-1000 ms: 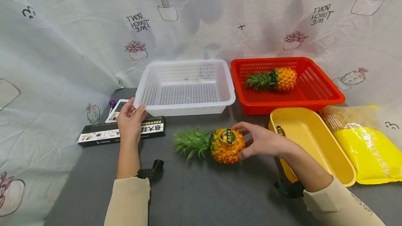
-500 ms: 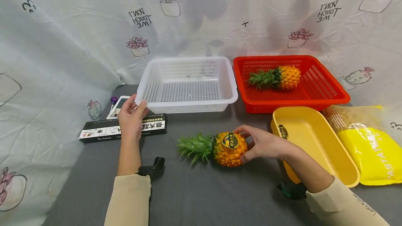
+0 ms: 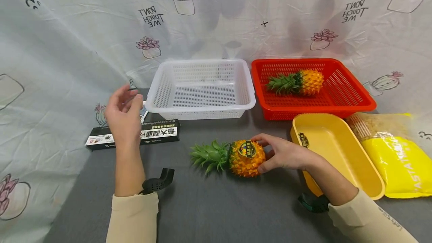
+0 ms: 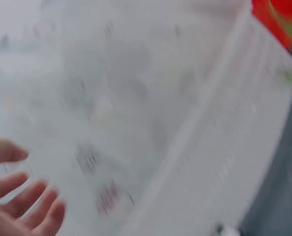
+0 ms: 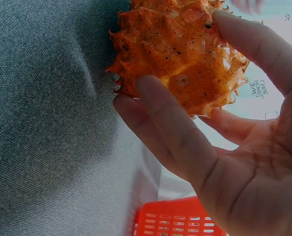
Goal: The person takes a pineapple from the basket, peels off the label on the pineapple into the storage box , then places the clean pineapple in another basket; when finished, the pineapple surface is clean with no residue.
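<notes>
My right hand [image 3: 283, 153] holds the bottom end of a toy-like pineapple [image 3: 247, 158], which lies on its side on the grey table with its green leaves pointing left. In the right wrist view the thumb and fingers sit around the spiny orange base [image 5: 180, 54]. A black label is stuck on its upper side. My left hand [image 3: 125, 113] hangs just left of the white basket [image 3: 200, 114], apart from it, fingers loosely bent with nothing in them. The left wrist view is blurred and shows that hand [image 4: 22, 206] beside the basket wall [image 4: 219, 142].
A red basket [image 3: 318, 113] at the back right holds a second pineapple [image 3: 311, 82]. In front of it stands a yellow tray [image 3: 332, 149], with a yellow pasta bag [image 3: 395, 164] to its right. A black pasta box [image 3: 160, 132] lies under the left wrist's far side. A printed curtain [image 3: 216, 14] closes the back.
My left hand has let go of the white basket's left front corner and moved left and up. The right hand stays on the pineapple, which has hardly moved; the head view shifted slightly.
</notes>
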`<act>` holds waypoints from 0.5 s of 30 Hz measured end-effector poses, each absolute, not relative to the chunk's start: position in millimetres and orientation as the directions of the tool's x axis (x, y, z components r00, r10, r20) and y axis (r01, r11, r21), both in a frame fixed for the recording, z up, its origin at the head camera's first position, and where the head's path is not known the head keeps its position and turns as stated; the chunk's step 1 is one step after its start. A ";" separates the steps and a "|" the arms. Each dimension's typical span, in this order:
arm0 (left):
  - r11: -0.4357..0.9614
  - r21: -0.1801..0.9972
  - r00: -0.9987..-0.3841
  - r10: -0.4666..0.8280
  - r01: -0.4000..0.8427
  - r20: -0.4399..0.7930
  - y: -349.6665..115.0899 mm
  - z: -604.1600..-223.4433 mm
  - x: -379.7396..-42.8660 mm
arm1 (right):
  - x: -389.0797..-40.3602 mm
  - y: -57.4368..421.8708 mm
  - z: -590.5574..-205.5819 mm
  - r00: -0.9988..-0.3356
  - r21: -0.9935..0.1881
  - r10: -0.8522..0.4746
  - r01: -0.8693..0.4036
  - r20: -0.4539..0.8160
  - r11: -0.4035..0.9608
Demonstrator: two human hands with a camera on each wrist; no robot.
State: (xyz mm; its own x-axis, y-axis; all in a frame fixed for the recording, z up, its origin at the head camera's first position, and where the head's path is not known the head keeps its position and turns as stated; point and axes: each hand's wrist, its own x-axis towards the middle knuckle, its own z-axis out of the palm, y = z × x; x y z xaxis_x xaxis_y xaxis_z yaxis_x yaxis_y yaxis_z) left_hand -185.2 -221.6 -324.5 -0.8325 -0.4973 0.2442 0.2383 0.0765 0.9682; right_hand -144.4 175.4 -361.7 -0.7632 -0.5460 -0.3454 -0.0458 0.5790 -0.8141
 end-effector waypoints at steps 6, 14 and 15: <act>0.209 0.918 -0.940 0.139 0.336 0.312 -177.7 -312.4 -168.0 | -144.0 178.3 -362.4 -0.761 -0.808 -0.544 -0.045 -0.353 0.587; 0.390 0.792 -0.797 0.574 0.470 0.190 -134.6 -321.2 -154.2 | -144.2 178.9 -363.7 -0.758 -0.814 -0.548 -0.038 -0.355 0.580; 0.409 0.771 -0.784 0.594 0.488 0.181 -130.6 -322.8 -153.0 | -144.0 178.8 -363.6 -0.757 -0.812 -0.547 -0.036 -0.358 0.582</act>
